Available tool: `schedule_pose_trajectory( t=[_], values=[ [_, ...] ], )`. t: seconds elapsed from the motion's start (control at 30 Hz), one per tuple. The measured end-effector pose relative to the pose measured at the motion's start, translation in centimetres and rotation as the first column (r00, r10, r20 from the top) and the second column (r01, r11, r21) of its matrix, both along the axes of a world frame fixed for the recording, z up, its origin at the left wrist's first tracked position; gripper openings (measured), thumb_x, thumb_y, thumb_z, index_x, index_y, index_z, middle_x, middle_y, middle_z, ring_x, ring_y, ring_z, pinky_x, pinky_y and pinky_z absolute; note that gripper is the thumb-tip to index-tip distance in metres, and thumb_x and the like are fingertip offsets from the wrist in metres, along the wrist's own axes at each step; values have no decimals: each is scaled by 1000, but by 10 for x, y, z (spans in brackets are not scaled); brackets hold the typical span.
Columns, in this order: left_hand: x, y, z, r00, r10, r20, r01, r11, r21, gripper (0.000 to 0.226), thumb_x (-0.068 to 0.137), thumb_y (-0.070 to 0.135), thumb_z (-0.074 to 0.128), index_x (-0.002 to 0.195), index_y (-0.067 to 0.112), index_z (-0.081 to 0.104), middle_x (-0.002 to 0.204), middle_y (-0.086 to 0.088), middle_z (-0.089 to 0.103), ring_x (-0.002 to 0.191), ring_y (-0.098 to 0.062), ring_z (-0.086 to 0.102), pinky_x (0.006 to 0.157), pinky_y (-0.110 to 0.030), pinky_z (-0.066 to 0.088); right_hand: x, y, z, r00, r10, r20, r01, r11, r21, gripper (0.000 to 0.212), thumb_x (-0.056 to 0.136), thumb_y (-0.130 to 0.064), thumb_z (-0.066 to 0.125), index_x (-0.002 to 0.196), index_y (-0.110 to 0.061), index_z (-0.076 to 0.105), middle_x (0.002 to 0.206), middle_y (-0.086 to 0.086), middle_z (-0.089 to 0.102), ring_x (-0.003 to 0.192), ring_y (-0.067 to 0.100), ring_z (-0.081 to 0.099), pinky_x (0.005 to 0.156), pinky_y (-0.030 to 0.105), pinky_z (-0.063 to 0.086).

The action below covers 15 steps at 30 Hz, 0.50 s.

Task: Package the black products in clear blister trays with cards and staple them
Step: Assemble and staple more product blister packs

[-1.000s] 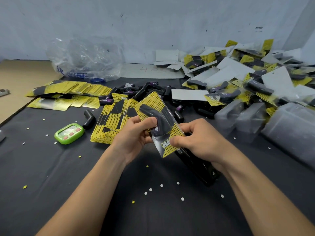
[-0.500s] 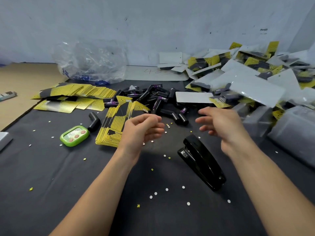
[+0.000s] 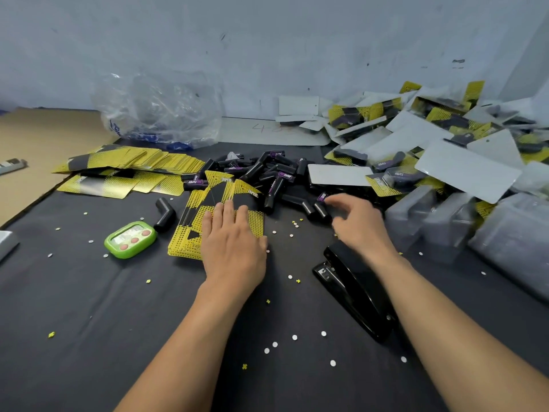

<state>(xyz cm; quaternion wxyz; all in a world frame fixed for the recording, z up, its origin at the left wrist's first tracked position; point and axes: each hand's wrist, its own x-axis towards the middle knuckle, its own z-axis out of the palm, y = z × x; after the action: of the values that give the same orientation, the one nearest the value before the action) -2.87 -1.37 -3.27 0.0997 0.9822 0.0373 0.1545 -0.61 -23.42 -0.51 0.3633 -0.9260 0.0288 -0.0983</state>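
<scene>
While the left hand (image 3: pixel 234 242) is laid flat, fingers straight, on the near stack of yellow dotted cards (image 3: pixel 190 233), the right hand (image 3: pixel 356 221) is held at the near right edge of the heap of black angled plastic products (image 3: pixel 267 171), fingers loosely spread, nothing pinched. The nearest purple-labelled piece (image 3: pixel 321 208) lies just left of the fingertips, its long axis near-to-far; contact cannot be told. The right hand is judged nearer. Clear blister trays (image 3: pixel 427 218) are stacked further right.

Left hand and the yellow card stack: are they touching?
Touching. The head view shows the left hand lying flat, fingers straight, on top of the card stack, covering its near right part with no gap.
</scene>
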Motion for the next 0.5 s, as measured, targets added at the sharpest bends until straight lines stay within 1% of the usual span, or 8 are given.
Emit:
schedule_pose_trajectory(
  t=[0.07, 0.1, 0.17, 0.23, 0.3, 0.4, 0.43, 0.5],
  values=[
    [0, -1, 3, 1000, 8, 25, -7, 999, -46, 74, 100, 44, 56, 162, 21, 22, 172, -4, 18, 160, -22, 9, 129, -38, -2, 0, -4, 1, 983, -81, 165, 69, 995, 77, 46, 88, -1, 52, 117, -30, 72, 114, -9, 75, 111, 8, 65, 103, 26, 47],
    [-1, -3, 5, 998, 13, 68, -6, 995, -100, 75, 97, 34, 62, 161, 19, 25, 170, -4, 23, 158, -23, 14, 129, -38, 2, 2, -5, 3, 982, -82, 168, 74, 996, 53, 46, 88, -2, 53, 120, -29, 72, 119, -9, 74, 115, 10, 64, 104, 25, 45],
    [-6, -5, 10, 982, 33, 186, 8, 977, -213, 81, 85, 10, 71, 157, 14, 35, 160, -7, 38, 150, -27, 30, 126, -37, 16, 7, -8, 4, 999, -32, 42, 34, 998, -51, 51, 88, -6, 57, 132, -30, 66, 129, -5, 70, 124, 18, 61, 106, 28, 43],
    [-9, -7, 15, 955, 96, 280, -14, 960, -281, 84, 74, -1, 72, 152, 12, 44, 143, -10, 52, 132, -31, 45, 114, -37, 28, 10, -8, 3, 987, 28, -157, -47, 992, -116, 58, 86, -9, 61, 138, -35, 60, 132, -3, 69, 127, 24, 60, 108, 33, 46],
    [-10, -5, 18, 939, 153, 309, -54, 951, -305, 82, 74, -1, 71, 151, 13, 47, 129, -10, 57, 118, -32, 50, 103, -37, 32, 10, -8, 1, 975, 47, -219, -69, 993, -95, 58, 85, -9, 62, 136, -36, 63, 133, -6, 69, 129, 21, 59, 109, 31, 44],
    [-12, -2, 20, 919, 190, 344, -57, 930, -362, 77, 73, -2, 70, 146, 13, 52, 118, -10, 62, 110, -32, 55, 97, -39, 35, 9, -12, 5, 997, -75, -11, 75, 995, -62, 45, 87, -7, 59, 123, -30, 73, 118, -3, 75, 108, 15, 67, 93, 18, 46],
    [-12, -2, 20, 911, 198, 360, -44, 918, -393, 74, 73, -3, 70, 144, 13, 54, 114, -9, 64, 108, -32, 57, 96, -39, 35, 10, -14, 8, 993, -108, 37, 110, 991, -76, 45, 87, -7, 58, 124, -28, 72, 116, 0, 75, 104, 15, 67, 88, 18, 47],
    [-12, -2, 21, 901, 225, 371, -28, 884, -466, 66, 79, 0, 72, 141, 15, 54, 100, -6, 68, 95, -30, 60, 97, -38, 34, 15, -15, 14, 992, -125, -4, 122, 973, -194, 48, 88, -7, 58, 134, -20, 65, 122, 8, 71, 115, 25, 63, 91, 29, 48]
  ],
)
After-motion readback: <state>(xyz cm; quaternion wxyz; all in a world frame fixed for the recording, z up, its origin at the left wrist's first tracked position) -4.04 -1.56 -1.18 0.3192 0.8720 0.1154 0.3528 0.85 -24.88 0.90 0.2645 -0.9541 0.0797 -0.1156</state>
